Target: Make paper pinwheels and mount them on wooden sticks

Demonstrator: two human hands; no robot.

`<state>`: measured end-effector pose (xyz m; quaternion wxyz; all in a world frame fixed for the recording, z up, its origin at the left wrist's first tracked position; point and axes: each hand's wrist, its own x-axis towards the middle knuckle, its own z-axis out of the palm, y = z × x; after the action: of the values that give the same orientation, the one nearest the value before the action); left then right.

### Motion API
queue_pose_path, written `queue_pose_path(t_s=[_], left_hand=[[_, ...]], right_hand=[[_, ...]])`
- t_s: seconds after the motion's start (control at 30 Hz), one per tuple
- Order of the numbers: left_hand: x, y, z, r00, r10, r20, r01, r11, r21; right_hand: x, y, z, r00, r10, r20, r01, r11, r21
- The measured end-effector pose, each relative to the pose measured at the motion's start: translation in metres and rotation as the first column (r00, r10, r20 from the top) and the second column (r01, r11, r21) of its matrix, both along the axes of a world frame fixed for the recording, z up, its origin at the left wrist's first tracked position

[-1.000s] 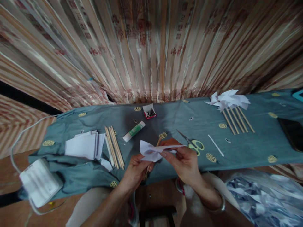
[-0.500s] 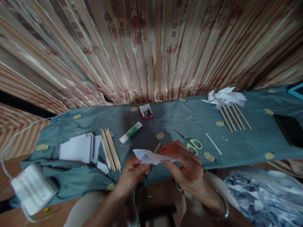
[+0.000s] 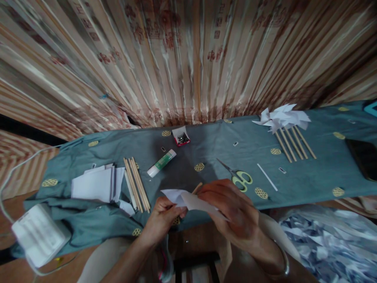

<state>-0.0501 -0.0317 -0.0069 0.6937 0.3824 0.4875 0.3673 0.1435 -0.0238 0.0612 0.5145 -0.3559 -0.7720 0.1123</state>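
Note:
A white paper pinwheel (image 3: 190,201) is held between both hands over the table's near edge, its blades tilted down toward the right. My left hand (image 3: 163,220) pinches its left side, fingers closed. My right hand (image 3: 235,210), slightly smeared by motion, is closed at the pinwheel's right side, with the paper's edge by its thumb. Behind the paper, the end of a wooden stick (image 3: 198,188) shows close to the right fingers; the rest of it is hidden. Green-handled scissors (image 3: 240,180) lie just beyond my right hand.
A small box of metal pins (image 3: 182,138) and a glue tube (image 3: 161,162) lie ahead. Wooden sticks (image 3: 137,184) and paper sheets (image 3: 92,182) are left; finished pinwheels (image 3: 285,120), a paper strip (image 3: 267,177) and a phone (image 3: 363,159) right. A bag of paper pieces (image 3: 332,239) stands lower right.
The pinwheel has turned, its right side now dipping lower. My right hand has shifted from pinching the blade's edge to curling over the paper near the stick. My left hand keeps its hold.

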Motion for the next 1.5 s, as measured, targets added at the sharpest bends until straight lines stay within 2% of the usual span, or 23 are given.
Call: queue_pose_path(t_s=[0.17, 0.4, 0.7, 0.93, 1.13, 1.5], left_hand=[[-0.003, -0.001, 0.003, 0.999, -0.027, -0.036, 0.027, 0.999, -0.017], [-0.005, -0.002, 0.000, 0.996, -0.073, -0.042, 0.071, 0.996, -0.045], [-0.005, -0.004, 0.002, 0.996, -0.089, -0.024, 0.088, 0.996, -0.021], [0.000, 0.002, 0.015, 0.997, -0.050, -0.060, 0.047, 0.998, -0.048], [0.003, 0.006, 0.027, 0.991, -0.081, -0.105, 0.075, 0.996, -0.057], [0.002, 0.011, 0.035, 0.985, -0.134, -0.105, 0.120, 0.984, -0.128]], right_hand=[[0.003, -0.002, 0.003, 0.998, -0.022, 0.053, 0.021, 1.000, 0.021], [0.010, -0.007, 0.008, 0.989, -0.034, 0.145, 0.037, 0.999, -0.015], [0.014, -0.009, 0.009, 0.981, -0.022, 0.195, 0.023, 1.000, -0.002], [0.020, -0.015, 0.008, 0.974, 0.031, 0.224, -0.020, 0.998, -0.052], [0.024, -0.015, 0.009, 0.975, 0.070, 0.212, -0.056, 0.996, -0.075], [0.026, -0.018, 0.004, 0.978, 0.092, 0.188, -0.074, 0.992, -0.101]])
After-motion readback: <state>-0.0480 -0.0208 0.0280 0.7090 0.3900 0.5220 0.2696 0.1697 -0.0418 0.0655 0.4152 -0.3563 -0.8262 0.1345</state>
